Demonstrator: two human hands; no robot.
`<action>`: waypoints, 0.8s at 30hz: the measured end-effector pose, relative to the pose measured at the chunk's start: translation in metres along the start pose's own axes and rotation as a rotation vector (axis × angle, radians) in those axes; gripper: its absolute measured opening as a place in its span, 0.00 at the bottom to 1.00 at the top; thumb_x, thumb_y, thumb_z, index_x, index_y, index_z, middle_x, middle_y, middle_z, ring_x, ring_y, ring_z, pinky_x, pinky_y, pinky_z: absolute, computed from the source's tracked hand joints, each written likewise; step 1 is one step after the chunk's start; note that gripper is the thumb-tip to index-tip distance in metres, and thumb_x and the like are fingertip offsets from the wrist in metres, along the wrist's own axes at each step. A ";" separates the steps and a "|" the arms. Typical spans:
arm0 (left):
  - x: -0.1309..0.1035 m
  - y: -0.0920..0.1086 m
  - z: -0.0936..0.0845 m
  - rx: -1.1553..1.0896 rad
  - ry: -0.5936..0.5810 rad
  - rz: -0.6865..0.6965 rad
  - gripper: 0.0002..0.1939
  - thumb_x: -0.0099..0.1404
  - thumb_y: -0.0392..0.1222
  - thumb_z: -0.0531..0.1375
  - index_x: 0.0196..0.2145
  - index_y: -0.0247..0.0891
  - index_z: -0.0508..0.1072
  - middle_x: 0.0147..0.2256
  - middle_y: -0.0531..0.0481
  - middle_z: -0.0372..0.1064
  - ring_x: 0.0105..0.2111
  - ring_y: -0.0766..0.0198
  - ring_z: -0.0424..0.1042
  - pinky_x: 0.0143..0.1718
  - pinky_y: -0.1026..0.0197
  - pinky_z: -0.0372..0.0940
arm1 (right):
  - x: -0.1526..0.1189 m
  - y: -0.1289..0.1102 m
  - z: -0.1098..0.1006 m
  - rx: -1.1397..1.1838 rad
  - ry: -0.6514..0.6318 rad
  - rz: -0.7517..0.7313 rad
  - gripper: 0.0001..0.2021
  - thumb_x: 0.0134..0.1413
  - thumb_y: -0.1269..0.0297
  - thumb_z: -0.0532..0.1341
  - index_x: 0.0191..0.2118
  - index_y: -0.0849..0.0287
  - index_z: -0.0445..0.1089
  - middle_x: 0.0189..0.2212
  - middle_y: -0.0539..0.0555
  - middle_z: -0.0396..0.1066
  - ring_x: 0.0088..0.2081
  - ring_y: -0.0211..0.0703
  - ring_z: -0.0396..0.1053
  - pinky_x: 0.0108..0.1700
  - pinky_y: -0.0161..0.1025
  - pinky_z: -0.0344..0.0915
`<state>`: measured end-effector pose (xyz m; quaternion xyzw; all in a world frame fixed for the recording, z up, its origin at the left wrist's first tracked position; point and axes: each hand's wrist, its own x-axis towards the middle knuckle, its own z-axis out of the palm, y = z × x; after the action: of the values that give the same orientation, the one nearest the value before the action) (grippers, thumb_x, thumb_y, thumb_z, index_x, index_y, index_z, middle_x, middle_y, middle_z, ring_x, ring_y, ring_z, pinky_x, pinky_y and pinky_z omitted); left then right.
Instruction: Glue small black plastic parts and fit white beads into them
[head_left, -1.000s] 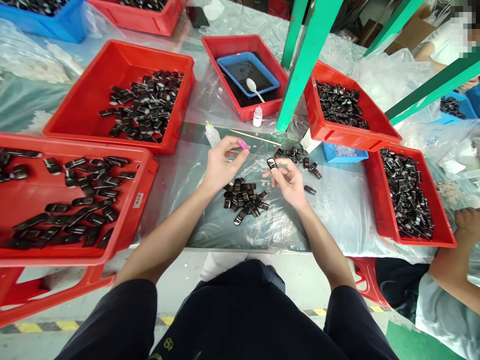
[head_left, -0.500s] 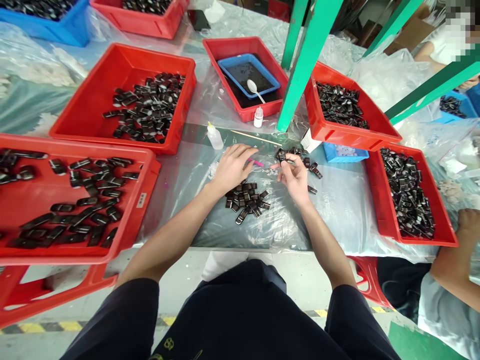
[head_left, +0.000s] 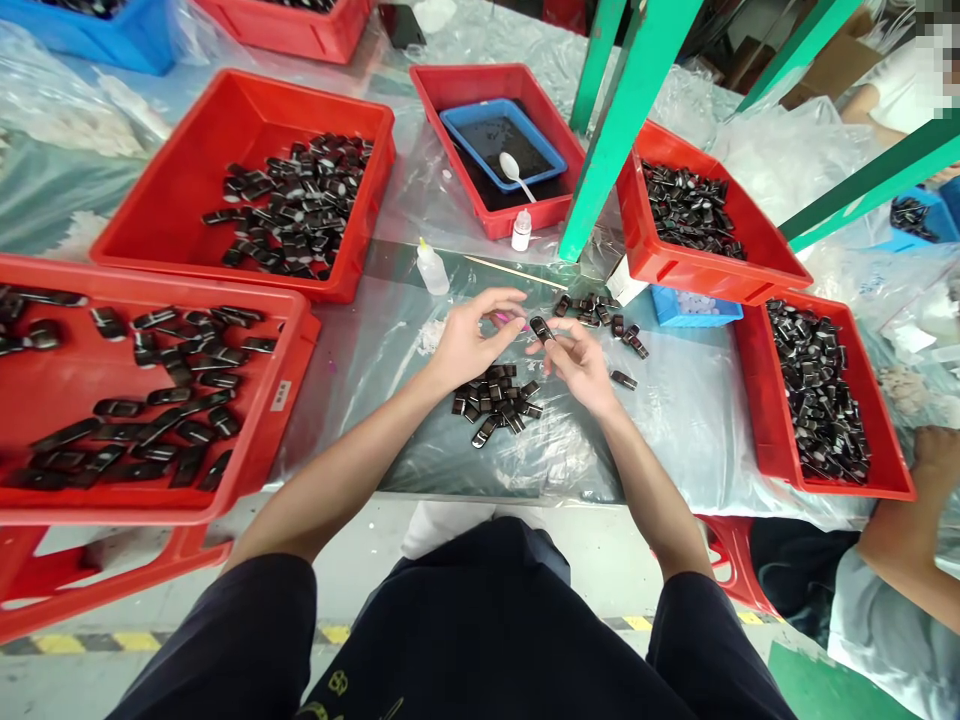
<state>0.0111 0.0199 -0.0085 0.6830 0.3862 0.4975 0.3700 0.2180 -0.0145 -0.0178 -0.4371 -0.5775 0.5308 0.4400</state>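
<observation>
My right hand (head_left: 579, 362) pinches a small glossy black oblong piece (head_left: 541, 329) between thumb and fingers, holding it up at a tilt. Facing it, my left hand (head_left: 474, 338) has its fingers curled round a thin pink stick (head_left: 503, 317), mostly hidden by the fingers. The two hands are close together, with the black piece near the left fingertips. Below the left hand lies a heap of similar black pieces (head_left: 495, 400). Beyond the right hand, a second loose group of black pieces (head_left: 592, 308) is spread on the plastic-covered table (head_left: 442, 455).
Red bins (head_left: 384, 190) of black pieces stand on both sides. A dropper bottle (head_left: 432, 268), a small white bottle (head_left: 521, 230) and a thin wooden stick (head_left: 514, 272) lie beyond my hands. A green post (head_left: 600, 170) rises behind. A co-worker's arm (head_left: 911, 530) is at right.
My right hand has lifted a black piece from the far group and brought it left, towards my left hand. My left hand has turned, its thumb now showing beside the pink stick.
</observation>
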 end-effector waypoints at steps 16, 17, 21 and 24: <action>-0.003 -0.012 -0.002 0.483 -0.413 0.241 0.10 0.74 0.44 0.61 0.42 0.43 0.83 0.41 0.45 0.83 0.47 0.51 0.80 0.57 0.46 0.72 | 0.004 0.003 -0.002 -0.026 0.165 -0.094 0.20 0.64 0.42 0.67 0.48 0.51 0.66 0.33 0.50 0.78 0.26 0.39 0.67 0.31 0.43 0.70; -0.006 -0.012 0.001 0.505 -0.459 0.258 0.10 0.74 0.43 0.61 0.42 0.43 0.83 0.41 0.44 0.82 0.48 0.50 0.80 0.59 0.45 0.71 | 0.005 0.003 -0.002 -0.030 0.172 -0.100 0.20 0.65 0.42 0.67 0.48 0.51 0.66 0.32 0.50 0.78 0.25 0.39 0.66 0.31 0.43 0.70; -0.012 -0.013 0.009 0.591 -0.566 0.291 0.09 0.73 0.40 0.61 0.42 0.42 0.83 0.45 0.43 0.82 0.51 0.49 0.78 0.61 0.45 0.69 | 0.005 0.005 -0.002 -0.053 0.172 -0.092 0.19 0.66 0.43 0.66 0.48 0.51 0.66 0.33 0.50 0.78 0.26 0.40 0.66 0.30 0.43 0.69; -0.013 -0.014 0.012 0.628 -0.589 0.293 0.09 0.73 0.39 0.61 0.42 0.41 0.83 0.46 0.41 0.82 0.52 0.47 0.78 0.59 0.45 0.69 | 0.004 0.005 -0.001 -0.064 0.171 -0.087 0.19 0.66 0.42 0.65 0.49 0.51 0.66 0.33 0.51 0.77 0.26 0.40 0.66 0.29 0.43 0.67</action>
<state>0.0175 0.0125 -0.0283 0.9220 0.2958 0.1877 0.1646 0.2183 -0.0097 -0.0229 -0.4691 -0.5733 0.4531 0.4961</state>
